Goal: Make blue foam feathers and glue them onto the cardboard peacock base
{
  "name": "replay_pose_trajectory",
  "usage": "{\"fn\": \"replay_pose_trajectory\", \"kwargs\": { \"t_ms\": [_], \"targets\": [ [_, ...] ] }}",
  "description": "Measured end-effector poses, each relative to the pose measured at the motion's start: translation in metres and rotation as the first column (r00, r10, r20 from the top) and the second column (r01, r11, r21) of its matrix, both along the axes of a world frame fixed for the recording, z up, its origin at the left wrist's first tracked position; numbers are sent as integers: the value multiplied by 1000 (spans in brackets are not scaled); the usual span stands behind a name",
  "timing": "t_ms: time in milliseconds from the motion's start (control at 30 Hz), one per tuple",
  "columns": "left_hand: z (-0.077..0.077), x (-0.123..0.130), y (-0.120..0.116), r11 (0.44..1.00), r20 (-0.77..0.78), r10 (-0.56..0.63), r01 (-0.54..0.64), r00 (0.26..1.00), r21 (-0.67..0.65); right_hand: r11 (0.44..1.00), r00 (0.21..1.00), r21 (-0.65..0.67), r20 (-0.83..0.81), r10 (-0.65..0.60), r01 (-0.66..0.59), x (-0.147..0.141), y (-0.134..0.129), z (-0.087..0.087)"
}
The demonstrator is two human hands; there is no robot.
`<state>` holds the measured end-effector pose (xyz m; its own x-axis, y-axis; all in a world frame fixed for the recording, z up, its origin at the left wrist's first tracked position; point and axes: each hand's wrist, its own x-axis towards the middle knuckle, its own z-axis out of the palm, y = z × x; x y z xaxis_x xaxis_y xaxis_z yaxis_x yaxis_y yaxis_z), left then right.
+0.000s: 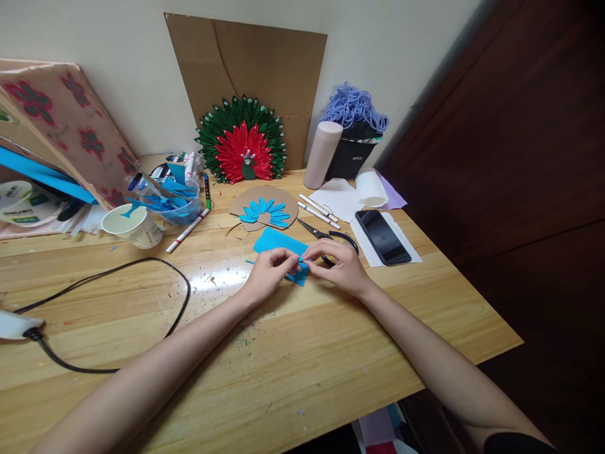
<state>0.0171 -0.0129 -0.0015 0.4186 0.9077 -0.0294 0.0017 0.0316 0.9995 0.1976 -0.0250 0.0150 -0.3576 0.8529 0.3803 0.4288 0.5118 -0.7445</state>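
Between the fingertips of my left hand (273,271) and my right hand (341,265) is a small strip of blue paper (301,259). Both hands are closed in a pinch, close together over the table. Under them lies a larger blue sheet (278,240). Black-handled scissors (347,238) lie beside my right hand, partly hidden by it, blades pointing left. Just beyond sits a rounded cardboard piece (241,200) with blue petals (265,207) fanned in an arc on it.
A red and green peacock craft (243,148) leans on cardboard (293,75) at the back. To the right lies a phone (382,236). On the left stand a paper cup (135,228) and a tub of blue scraps (177,205). A black cable (184,284) loops across the table.
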Motion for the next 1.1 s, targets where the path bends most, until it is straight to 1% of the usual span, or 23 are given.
{"fn": "replay_pose_trajectory", "kwargs": {
  "t_ms": [100,167,233,367,467,567,700,833,967,1100],
  "targets": [
    [1,0,-1,1000,1,11,-11,1000,-8,983,989,-181,-141,-41,15,-2,0,-3],
    [2,0,-1,1000,2,18,-18,1000,-14,963,971,-271,-226,-74,10,-3,1,-5],
    [2,-1,-2,1000,3,14,-14,1000,-20,944,956,-330,-277,-97,1,-3,2,-6],
    [3,-1,-3,1000,-14,3,-3,1000,-11,910,938,-415,-317,-139,-6,-3,4,-7],
    [4,-1,-5,999,-72,9,-5,997,43,893,929,-450,-331,-166,-1,-2,4,-7],
    [5,-1,-7,990,-153,31,-9,988,141,889,930,-458,-322,-175,8,-3,4,-6],
    [4,0,-9,955,-238,91,-17,967,297,887,929,-461,-321,-183,16,-4,3,-5],
    [1,0,-11,912,-268,147,-25,952,409,892,923,-452,-335,-188,18,-6,2,-4],
    [-1,0,-12,884,-299,192,-32,935,467,879,912,-477,-365,-186,-11,-9,2,-4],
    [-2,0,-13,884,-333,210,-34,919,466,848,910,-529,-357,-209,-12,-9,3,-5]
  ]
}}
